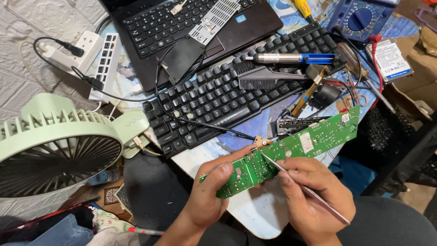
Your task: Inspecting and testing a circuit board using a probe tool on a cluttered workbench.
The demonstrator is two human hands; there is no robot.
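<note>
Green circuit board [291,148] pinched in left hand [207,196]; right hand [314,191] holds tweezers [300,184].

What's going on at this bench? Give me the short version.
A person holds a long green circuit board by its near end in the left hand, solder side up. The right hand grips a thin metal tool like a pen, its tip resting on the board near the left thumb. Behind the board lie a black keyboard, a laptop and a blue multimeter; a pale green fan stands at the left.
</note>
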